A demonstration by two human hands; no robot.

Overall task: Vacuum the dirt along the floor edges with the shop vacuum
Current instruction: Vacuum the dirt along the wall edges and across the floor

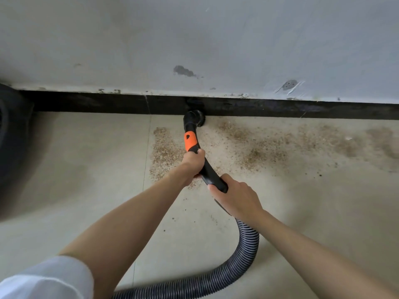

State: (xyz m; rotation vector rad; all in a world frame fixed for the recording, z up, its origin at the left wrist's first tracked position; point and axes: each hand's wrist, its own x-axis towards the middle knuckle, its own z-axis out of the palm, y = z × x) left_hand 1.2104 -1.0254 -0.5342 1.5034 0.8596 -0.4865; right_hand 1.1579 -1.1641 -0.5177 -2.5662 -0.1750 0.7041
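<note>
Both hands, left hand (192,161) and right hand (235,196), grip the curved black vacuum wand (210,172); its round brush head (193,119) seemingly touches the black baseboard (108,103) at frame centre, with tan sawdust-like dirt (259,147) spreading right.

Ribbed plastic hose (248,251); glossy black baseboard (90,102); matt, scuffed wall (194,35).

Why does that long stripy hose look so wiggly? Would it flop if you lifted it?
Probably yes. The ribbed hose curves in a loose loop across the floor, so it likely bends and sags easily. The black wand, held by the left hand and right hand, looks stiff.
</note>
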